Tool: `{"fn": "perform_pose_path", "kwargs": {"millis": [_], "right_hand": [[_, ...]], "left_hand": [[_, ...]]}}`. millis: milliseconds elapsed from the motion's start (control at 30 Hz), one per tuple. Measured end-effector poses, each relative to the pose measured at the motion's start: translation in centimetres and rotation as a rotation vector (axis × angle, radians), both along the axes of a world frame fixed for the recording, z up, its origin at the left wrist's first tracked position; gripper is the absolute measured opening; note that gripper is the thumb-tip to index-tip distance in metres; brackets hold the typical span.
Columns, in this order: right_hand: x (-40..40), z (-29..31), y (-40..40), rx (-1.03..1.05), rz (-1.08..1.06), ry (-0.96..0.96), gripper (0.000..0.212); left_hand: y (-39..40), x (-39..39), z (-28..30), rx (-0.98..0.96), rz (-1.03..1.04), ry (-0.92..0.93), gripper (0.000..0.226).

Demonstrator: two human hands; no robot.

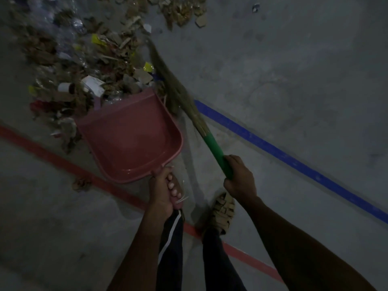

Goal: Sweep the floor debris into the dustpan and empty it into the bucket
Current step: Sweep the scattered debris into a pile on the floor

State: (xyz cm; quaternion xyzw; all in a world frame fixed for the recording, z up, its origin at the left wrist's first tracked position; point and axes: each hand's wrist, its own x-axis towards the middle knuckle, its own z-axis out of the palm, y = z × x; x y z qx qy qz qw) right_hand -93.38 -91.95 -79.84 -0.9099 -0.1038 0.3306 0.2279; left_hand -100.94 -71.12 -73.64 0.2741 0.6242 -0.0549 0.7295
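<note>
Left hand (162, 191): forearm enters from 6 o'clock and reaches up-frame; fingers curled tight round the handle of the dustpan (131, 135), thumb side uppermost. Dustpan: pink plastic, lies at 11 o'clock from that hand, its open mouth facing 11 o'clock into the debris pile (84, 66), lip touching the nearest scraps; pan interior shows bare. Right hand (239, 177): forearm enters from 5 o'clock; fingers wrapped fully round the green sleeve of the broom (189, 110). Broom: shaft runs from that hand toward 11 o'clock, its straw-coloured bristles lying along the dustpan's right wall and ending at the pile's edge. Debris pile: torn cardboard, paper, clear plastic wrap, yellow and white scraps, spread across the 10-to-12 o'clock area of the concrete floor (294, 70). Floor markings: red line (52, 159) passing under the dustpan's rear, blue line (283, 156) at 3 o'clock of the broom. Sandalled foot (223, 211) just below the right hand. Loose cardboard scrap (80, 183) on the red line.
</note>
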Motion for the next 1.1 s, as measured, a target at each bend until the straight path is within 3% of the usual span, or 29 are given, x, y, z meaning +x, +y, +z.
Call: {"fn": "perform_pose_path", "kwargs": {"millis": [133, 367, 567, 767, 967, 1100], "right_hand": [[2.3, 2.9, -0.5, 0.022, -0.117, -0.118, 0.073], [15.0, 5.9, -1.7, -0.104, -0.174, -0.284, 0.062], [25.4, 2.3, -1.9, -0.309, -0.085, -0.134, 0.059], [28.4, -0.9, -3.5, -0.149, 0.181, 0.058, 0.067], [30.1, 0.5, -7.3, -0.044, 0.258, -0.066, 0.068], [32.2, 1.5, -10.3, -0.024, 0.173, -0.152, 0.072]], "left_hand": [[-0.5, 2.2, 1.4, -0.043, 0.058, 0.0, 0.035], [-1.3, 9.9, 4.6, -0.12, -0.006, -0.082, 0.034], [-1.5, 17.7, 3.0, -0.079, -0.049, -0.134, 0.033], [-3.1, 24.2, 1.8, -0.014, 0.003, -0.096, 0.036], [-5.5, 30.1, 2.2, 0.025, 0.136, -0.063, 0.037], [-6.6, 33.2, 2.6, 0.055, 0.176, -0.028, 0.036]]}}
